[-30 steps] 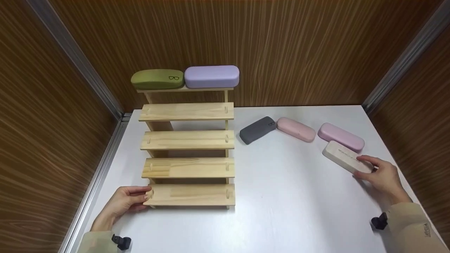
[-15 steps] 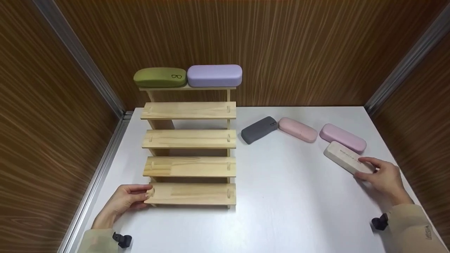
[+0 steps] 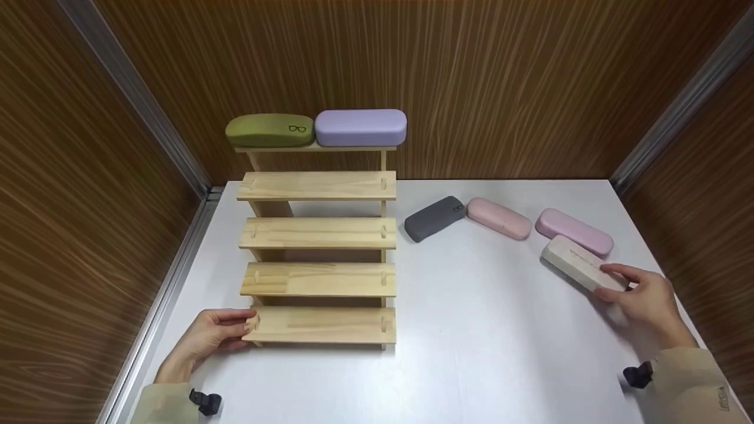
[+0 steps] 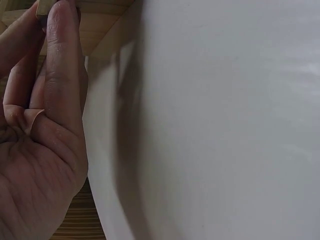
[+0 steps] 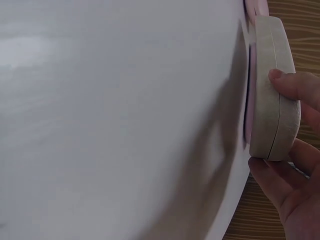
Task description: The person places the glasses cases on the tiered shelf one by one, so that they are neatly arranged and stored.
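Note:
In the head view, my left hand [image 3: 209,335] pinches the left end of the lowest shelf of a wooden tiered rack [image 3: 324,325]. The left wrist view shows the fingers [image 4: 62,60] at the wood's corner. On the right, my right hand [image 3: 645,303] grips the near end of a cream glasses case [image 3: 577,262], thumb on one side and fingers on the other. This case [image 5: 272,100] is held just off the white table, with a shadow under it. Just behind it lies a pink-lilac glasses case [image 3: 574,229].
A green glasses case [image 3: 270,131] and a lavender one [image 3: 360,128] sit side by side on the rack's top tier. A dark grey case [image 3: 435,218] and a pink case [image 3: 499,218] lie on the white table [image 3: 471,330]. Wood-grain walls [image 3: 500,88] enclose the table.
The cream case has risen slightly off the table in my right hand, its shadow now showing beneath. My left hand stays on the shelf end. The head view has shifted a little.

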The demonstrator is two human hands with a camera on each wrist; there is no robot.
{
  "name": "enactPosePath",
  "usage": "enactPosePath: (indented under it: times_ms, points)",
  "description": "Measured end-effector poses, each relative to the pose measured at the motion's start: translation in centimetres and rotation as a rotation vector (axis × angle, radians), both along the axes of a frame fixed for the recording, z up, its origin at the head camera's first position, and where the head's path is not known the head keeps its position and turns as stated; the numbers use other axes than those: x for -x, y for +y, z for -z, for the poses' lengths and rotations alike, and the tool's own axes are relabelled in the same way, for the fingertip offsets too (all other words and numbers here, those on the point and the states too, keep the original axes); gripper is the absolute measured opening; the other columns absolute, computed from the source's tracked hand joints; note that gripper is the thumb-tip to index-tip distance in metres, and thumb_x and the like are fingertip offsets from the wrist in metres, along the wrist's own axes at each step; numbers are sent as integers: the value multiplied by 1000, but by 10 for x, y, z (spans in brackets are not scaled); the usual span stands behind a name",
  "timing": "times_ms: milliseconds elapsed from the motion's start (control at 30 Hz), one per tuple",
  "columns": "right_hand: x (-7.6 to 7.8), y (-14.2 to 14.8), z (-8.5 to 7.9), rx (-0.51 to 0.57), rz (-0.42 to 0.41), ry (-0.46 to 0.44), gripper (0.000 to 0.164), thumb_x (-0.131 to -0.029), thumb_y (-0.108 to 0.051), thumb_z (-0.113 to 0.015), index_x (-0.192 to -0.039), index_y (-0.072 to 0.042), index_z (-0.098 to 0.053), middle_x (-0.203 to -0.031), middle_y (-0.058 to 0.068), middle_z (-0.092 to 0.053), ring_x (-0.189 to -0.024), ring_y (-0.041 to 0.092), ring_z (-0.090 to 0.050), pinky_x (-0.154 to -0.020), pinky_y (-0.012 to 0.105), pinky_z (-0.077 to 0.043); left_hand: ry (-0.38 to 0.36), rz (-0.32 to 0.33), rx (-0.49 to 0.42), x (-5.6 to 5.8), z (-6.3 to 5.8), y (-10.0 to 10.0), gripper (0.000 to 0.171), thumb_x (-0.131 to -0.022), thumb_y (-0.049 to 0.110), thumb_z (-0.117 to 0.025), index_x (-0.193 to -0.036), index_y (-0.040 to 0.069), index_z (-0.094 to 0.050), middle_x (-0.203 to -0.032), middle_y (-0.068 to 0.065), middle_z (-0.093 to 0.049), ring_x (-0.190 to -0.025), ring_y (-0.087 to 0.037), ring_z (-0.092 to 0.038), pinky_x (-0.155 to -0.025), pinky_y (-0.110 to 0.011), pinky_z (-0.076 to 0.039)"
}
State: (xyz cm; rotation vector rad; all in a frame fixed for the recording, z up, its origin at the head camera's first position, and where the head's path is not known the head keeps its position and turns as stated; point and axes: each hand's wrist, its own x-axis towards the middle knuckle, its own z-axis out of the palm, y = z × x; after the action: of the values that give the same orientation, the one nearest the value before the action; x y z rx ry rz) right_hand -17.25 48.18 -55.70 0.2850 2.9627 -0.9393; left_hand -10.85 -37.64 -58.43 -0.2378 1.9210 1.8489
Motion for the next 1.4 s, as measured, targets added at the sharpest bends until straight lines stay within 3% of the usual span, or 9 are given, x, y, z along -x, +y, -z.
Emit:
enactPosePath:
  times_ms: [133,267,633,767,867,967,1100,1333,1400]
  points:
    - [1,-4,-7,-12,-10,32,67,-92,-35,-95,-149,-7,-71,-156,38,-60,-123,29,-62,-86,19,-36,-1,2,3,0,1,-1,28,-102,4,-80,-124,20,-86,-110,14,-84,-92,-5,-82,-81,-24,-73]
    - [2,-10,-15,-29,-46,108,61,-88,-29,-98,-141,-7,-76,-145,37,-69,-101,-3,-54,-78,16,-39,-3,1,-11,0,2,-2,29,-103,2,-79,-125,20,-86,-109,13,-85,-91,-5,-82,-80,-25,-73]
    - [8,-38,-43,27,-127,261,52,-81,-14,-101,-129,-5,-83,-127,34,-77,-82,-13,-57,-57,10,-51,-4,-8,-9,2,2,0,29,-103,3,-79,-126,18,-86,-109,12,-85,-92,-6,-82,-81,-25,-73]
    - [12,-47,-56,34,-178,293,48,-79,-13,-103,-124,-8,-85,-117,-7,-81,-86,-15,-57,-65,2,-52,-4,-12,-20,2,1,2,29,-102,2,-79,-126,17,-86,-107,11,-85,-91,-7,-82,-82,-25,-73]
    - [15,-53,-66,40,-219,305,48,-79,-12,-103,-123,-10,-86,-110,-40,-67,-90,-16,-56,-69,-1,-52,-4,-9,-29,2,1,2,29,-102,1,-79,-125,18,-86,-107,12,-85,-91,-6,-82,-82,-25,-73]
    - [16,-61,-76,53,-247,311,47,-79,-11,-102,-123,-10,-86,-109,-49,-60,-90,-16,-57,-69,0,-53,-8,-12,-38,1,2,2,29,-102,1,-79,-123,19,-86,-107,12,-85,-91,-7,-82,-82,-25,-74]
    - [16,-72,-88,50,-271,322,48,-78,-10,-103,-123,-13,-87,-113,-41,-65,-90,-13,-59,-71,0,-52,-10,-17,-39,1,2,2,29,-102,1,-79,-122,20,-87,-107,12,-85,-90,-7,-82,-81,-25,-74]
    - [20,-94,-98,56,-369,354,47,-73,-1,-103,-117,-12,-88,-126,20,-83,-96,-16,-62,-76,-2,-53,-7,-15,-39,0,3,1,28,-102,1,-79,-122,20,-86,-107,12,-85,-90,-7,-82,-81,-25,-74]
    - [21,-100,-99,62,-399,368,49,-71,2,-103,-116,-11,-88,-125,24,-82,-98,-17,-62,-76,-2,-54,-6,-14,-40,0,3,1,28,-102,2,-79,-123,19,-86,-108,11,-86,-90,-7,-83,-81,-26,-74]
